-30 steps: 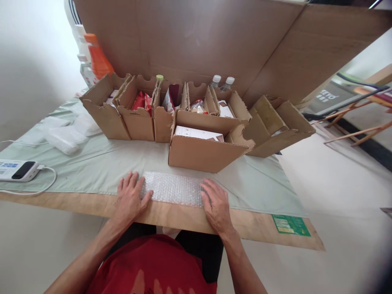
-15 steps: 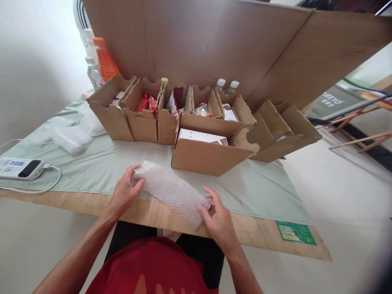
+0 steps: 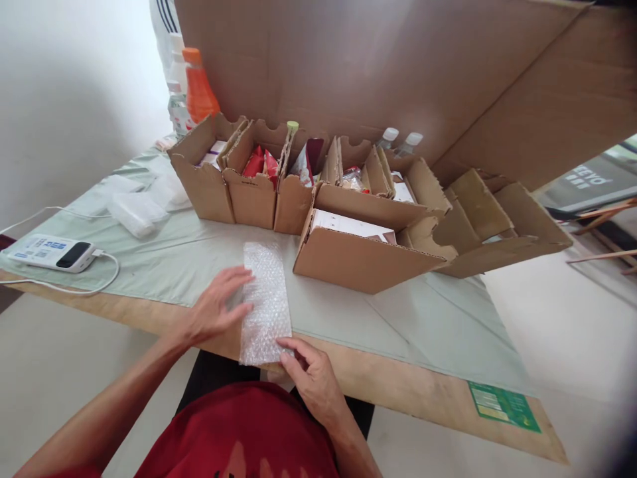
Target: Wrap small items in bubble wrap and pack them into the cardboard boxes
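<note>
A strip of bubble wrap [image 3: 267, 299] lies lengthwise on the green cloth, its near end over the wooden table edge. My left hand [image 3: 219, 305] has its fingers spread, with the fingertips at the strip's left side. At the near right corner, my right hand [image 3: 311, 375] pinches the strip between thumb and forefinger. Beyond it stands a cardboard box [image 3: 368, 265] with a white box [image 3: 348, 226] inside.
A row of cardboard bins [image 3: 251, 196] holds red packets and other goods. More bubble wrap [image 3: 134, 212] lies at the left, behind a white power bank [image 3: 52, 253] with a cable. An orange bottle [image 3: 199, 89] stands behind the bins.
The bubble wrap has turned from slanting across to pointing away from me. My left hand has let go of its far end and opened. The view has shifted left.
</note>
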The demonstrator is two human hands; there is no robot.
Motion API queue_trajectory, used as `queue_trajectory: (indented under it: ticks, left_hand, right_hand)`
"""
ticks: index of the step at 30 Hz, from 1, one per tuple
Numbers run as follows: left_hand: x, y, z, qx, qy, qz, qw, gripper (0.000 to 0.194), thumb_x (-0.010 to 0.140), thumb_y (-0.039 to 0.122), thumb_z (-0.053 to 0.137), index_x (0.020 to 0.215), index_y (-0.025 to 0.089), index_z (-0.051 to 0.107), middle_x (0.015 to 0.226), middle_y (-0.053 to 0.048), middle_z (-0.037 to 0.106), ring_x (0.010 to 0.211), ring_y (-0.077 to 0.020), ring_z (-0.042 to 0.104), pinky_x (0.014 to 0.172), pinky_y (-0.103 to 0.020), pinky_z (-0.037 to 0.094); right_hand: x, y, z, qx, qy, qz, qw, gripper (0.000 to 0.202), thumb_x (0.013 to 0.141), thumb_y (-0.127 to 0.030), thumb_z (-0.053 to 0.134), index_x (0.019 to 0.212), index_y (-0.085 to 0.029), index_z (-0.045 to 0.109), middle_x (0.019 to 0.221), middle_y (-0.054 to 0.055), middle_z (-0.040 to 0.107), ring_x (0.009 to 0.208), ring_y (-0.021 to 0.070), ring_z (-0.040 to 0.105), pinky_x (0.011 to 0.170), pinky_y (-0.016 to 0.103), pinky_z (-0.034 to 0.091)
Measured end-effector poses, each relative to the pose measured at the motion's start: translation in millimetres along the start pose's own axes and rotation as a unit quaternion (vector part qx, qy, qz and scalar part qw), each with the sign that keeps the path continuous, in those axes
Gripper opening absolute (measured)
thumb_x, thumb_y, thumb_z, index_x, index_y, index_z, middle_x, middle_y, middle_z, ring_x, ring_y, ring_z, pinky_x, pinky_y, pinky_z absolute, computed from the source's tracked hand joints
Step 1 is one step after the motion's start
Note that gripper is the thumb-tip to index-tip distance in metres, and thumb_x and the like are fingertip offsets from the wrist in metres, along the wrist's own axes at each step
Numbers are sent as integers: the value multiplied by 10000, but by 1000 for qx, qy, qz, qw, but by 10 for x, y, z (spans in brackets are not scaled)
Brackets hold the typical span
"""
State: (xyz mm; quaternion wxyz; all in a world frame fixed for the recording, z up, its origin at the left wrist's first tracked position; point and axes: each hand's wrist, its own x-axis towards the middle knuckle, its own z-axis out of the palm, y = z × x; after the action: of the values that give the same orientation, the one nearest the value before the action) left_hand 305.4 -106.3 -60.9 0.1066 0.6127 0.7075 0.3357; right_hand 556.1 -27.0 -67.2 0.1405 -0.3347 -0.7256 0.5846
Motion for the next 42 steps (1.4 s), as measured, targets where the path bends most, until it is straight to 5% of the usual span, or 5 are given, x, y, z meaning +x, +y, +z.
queue_trajectory:
  ticks: [6, 17, 21, 27, 42]
  left_hand:
    - [-760, 330, 221, 27, -8, 77, 997, 483, 909, 269, 636, 1385, 240, 564, 1354, -127, 662, 1358, -321, 537, 1115, -547, 460]
    - [-413, 258, 361, -60, 55, -139, 987, 360, 934, 281, 552, 1276, 209, 638, 970, -54, 757, 857, -206, 691, 794, -354, 587]
    - [-356, 235, 434, 11, 98, -125, 987, 363, 929, 269, 547, 1270, 176, 627, 851, -46, 706, 804, -217, 658, 788, -373, 566]
    - [-342, 197, 482, 75, 90, -103, 988, 371, 929, 229, 554, 1295, 185, 596, 787, -24, 663, 786, -223, 640, 759, -354, 545]
    - [-555, 291, 369, 84, 53, 27, 995, 431, 921, 215, 602, 1347, 208, 535, 1305, -117, 639, 1272, -306, 546, 1068, -494, 468]
  right_hand:
    - [57, -31, -11, 150, -38, 58, 986, 309, 924, -402, 603, 1118, -187, 710, 924, 52, 753, 844, 196, 735, 797, 320, 590]
    - [382, 4, -66, -84, 86, -83, 989, 524, 840, -268, 636, 1362, -229, 606, 1143, 76, 722, 1031, 226, 675, 905, 361, 555]
    - [637, 43, 43, -134, 111, -85, 981, 341, 888, -274, 592, 1206, -216, 700, 851, 23, 714, 771, 188, 666, 806, 331, 556]
    - [372, 95, -35, -253, 176, -207, 929, 323, 949, -221, 545, 1250, -234, 662, 1158, 98, 710, 1056, 246, 661, 940, 405, 528]
    - [482, 33, -41, -334, -13, -285, 898, 325, 956, -115, 524, 1233, -196, 673, 1327, 102, 692, 1296, 264, 577, 1065, 473, 419]
